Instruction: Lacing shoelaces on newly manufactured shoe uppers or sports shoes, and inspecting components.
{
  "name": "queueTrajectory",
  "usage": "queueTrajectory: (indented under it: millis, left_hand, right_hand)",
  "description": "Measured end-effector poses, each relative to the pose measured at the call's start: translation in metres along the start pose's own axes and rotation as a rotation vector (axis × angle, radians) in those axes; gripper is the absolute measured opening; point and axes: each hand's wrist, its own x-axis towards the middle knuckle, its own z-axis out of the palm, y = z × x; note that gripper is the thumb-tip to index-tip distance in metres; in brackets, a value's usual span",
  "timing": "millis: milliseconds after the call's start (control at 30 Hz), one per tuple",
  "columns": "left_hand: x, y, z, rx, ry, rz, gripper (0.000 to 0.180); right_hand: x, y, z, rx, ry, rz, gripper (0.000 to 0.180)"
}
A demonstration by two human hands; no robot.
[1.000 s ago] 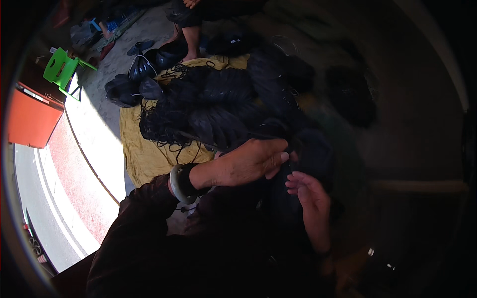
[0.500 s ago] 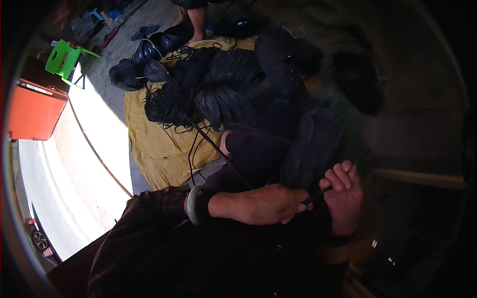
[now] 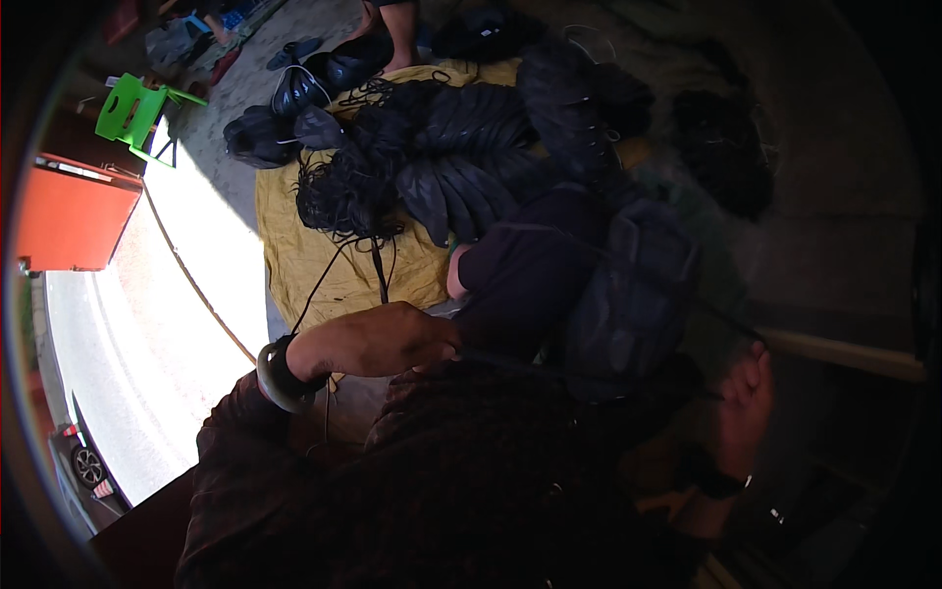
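Note:
My left hand [image 3: 388, 339], with a pale bangle [image 3: 280, 385] at its wrist, is closed with its fingers pinched on a thin black strap [image 3: 510, 364]. The strap runs dimly rightward to my right hand [image 3: 746, 398], whose fingers are curled round it in shadow. Across my lap and leg rests a dark bag-like piece [image 3: 633, 285], with another dark strap leading from it toward my right hand. Beyond my left hand, black cords [image 3: 380, 270] hang down from a heap of black bag-like pieces [image 3: 471, 147]. What lies inside my right fist is mostly hidden.
The heap rests on a yellow cloth [image 3: 294, 260] on the floor. A green chair [image 3: 130, 108] and an orange panel [image 3: 78, 216] are at the left, by a sunlit road. Another person's bare leg [image 3: 399, 34] stands behind the heap. A wooden bar [image 3: 844, 353] lies at right.
My hands have moved apart: the left one to the left and slightly up, the right one to the right. The strap between them is now drawn out long.

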Motion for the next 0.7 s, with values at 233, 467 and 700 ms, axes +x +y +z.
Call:
queueTrajectory:
  millis: [233,467,700]
  left_hand:
    - [-0.073,0.016,-0.056,-0.308,0.11,0.044,0.026]
    - [-0.101,0.025,-0.063,-0.735,0.424,0.68,0.041]
    - [-0.087,0.005,-0.076,-0.243,0.338,-0.019,0.027]
  right_hand:
    - [-0.005,-0.031,-0.032,-0.032,0.192,-0.048,0.027]
    - [-0.018,-0.042,-0.05,-0.033,0.164,-0.092,0.026]
    - [-0.019,-0.046,-0.099,0.004,0.056,-0.11,0.026]
